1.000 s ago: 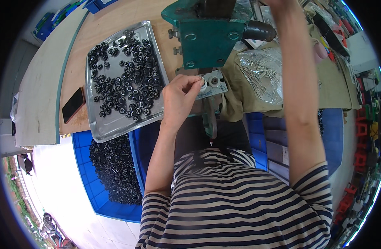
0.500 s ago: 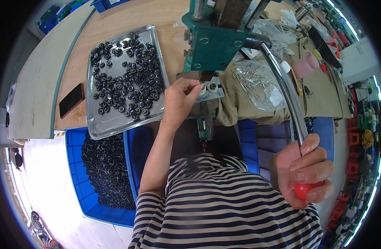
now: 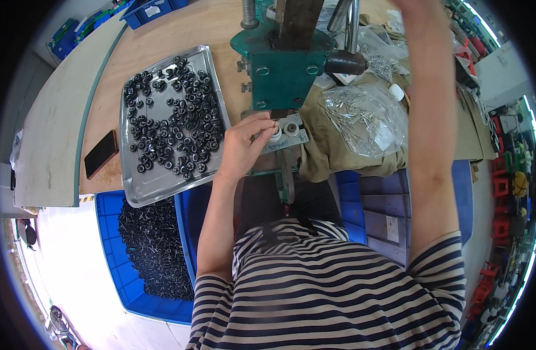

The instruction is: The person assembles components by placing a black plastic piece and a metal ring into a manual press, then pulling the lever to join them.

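My left hand (image 3: 242,147) is closed in a pinch at the metal fixture under the green press (image 3: 288,76). Its fingertips are over a white round seat (image 3: 274,135), just below the ram (image 3: 282,113); whatever they pinch is too small to make out. Beside that seat sits a second white ring with a dark centre (image 3: 291,128). My right forearm (image 3: 432,128) stretches up past the press's right side. The right hand is cut off by the top edge, its fingers hidden. A chrome lever (image 3: 353,26) stands upright at the press.
Left of the press, a metal tray (image 3: 157,189) holds many small black wheel-like parts (image 3: 186,140). A phone (image 3: 101,153) lies beside it. Below, a blue bin (image 3: 113,245) contains dark metal pieces. On the right, a plastic bag of metal pins (image 3: 364,119) rests on brown cloth.
My right hand has gone from low right, where it gripped the lever's red knob, up to the top edge. The lever has swung upward. My left hand stays at the fixture.
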{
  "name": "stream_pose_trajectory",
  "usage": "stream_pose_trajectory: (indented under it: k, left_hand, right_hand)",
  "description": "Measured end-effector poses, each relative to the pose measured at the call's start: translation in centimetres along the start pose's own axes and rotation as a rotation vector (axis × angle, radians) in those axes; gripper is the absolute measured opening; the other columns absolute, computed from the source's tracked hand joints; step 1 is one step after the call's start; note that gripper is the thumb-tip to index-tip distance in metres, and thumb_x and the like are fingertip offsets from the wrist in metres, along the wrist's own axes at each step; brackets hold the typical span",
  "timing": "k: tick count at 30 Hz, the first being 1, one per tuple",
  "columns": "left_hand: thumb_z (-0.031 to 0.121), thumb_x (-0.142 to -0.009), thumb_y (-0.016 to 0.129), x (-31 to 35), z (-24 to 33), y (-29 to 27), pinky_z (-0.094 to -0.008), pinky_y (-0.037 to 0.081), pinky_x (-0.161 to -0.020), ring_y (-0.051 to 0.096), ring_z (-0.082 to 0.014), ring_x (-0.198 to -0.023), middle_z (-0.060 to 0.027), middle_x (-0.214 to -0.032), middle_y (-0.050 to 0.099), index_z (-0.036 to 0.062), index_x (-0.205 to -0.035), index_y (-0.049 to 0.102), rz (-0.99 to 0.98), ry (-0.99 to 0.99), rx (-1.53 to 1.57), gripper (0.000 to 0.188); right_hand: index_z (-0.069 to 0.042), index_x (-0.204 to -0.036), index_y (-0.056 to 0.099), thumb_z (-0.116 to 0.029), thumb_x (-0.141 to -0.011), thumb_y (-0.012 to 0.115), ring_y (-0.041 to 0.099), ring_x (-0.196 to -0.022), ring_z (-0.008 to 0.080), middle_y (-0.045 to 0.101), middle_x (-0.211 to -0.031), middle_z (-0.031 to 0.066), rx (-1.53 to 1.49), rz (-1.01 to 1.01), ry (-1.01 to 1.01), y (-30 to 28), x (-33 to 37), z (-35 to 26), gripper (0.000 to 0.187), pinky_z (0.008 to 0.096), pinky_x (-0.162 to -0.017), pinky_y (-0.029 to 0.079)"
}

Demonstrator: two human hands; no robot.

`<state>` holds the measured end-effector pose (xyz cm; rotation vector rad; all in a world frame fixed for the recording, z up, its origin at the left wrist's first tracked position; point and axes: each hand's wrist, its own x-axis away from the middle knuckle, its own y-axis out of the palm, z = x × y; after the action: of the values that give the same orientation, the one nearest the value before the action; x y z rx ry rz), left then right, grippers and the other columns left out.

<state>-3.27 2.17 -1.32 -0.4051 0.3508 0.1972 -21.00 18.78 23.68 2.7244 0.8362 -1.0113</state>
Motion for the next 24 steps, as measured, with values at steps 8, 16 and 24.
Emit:
stream_pose_trajectory:
  k: [8,16,24]
  left_hand:
    - [-0.001,-0.085,0.059,1.5,1.2,-0.1,-0.0237,0.048,-0.076,0.061,-0.0135,-0.083,-0.0091,-0.096,0.063,-0.0059,-0.106,0.060,0.221,-0.221,0.619,0.021]
    - [-0.007,-0.079,0.062,2.7,4.2,-2.0,-0.0233,0.049,-0.080,0.059,-0.0108,-0.089,-0.0092,-0.103,0.063,-0.0035,-0.112,0.056,0.227,-0.238,0.507,0.033]
    - [-0.006,-0.079,0.062,12.7,3.6,-13.7,-0.0200,0.047,-0.072,0.058,-0.0096,-0.085,-0.0068,-0.099,0.064,-0.0010,-0.107,0.059,0.648,-0.389,-0.145,0.029]
  right_hand:
    - [-0.001,-0.099,0.061,-0.008,-0.079,0.060,0.059,-0.072,0.0176,0.061,-0.085,0.0131,0.834,-0.175,0.549,-3.9,22.7,14.6,0.022,0.0306,-0.065,0.045]
    - [-0.001,-0.090,0.063,-0.010,-0.079,0.062,0.060,-0.071,0.0303,0.058,-0.083,0.0135,1.001,-0.058,0.401,-2.4,25.1,14.9,0.015,0.0365,-0.066,0.046]
    - [-0.002,-0.087,0.065,-0.010,-0.080,0.060,0.059,-0.074,0.0308,0.059,-0.083,0.0139,1.070,0.039,0.394,-3.7,26.5,14.6,0.011,0.0372,-0.066,0.046]
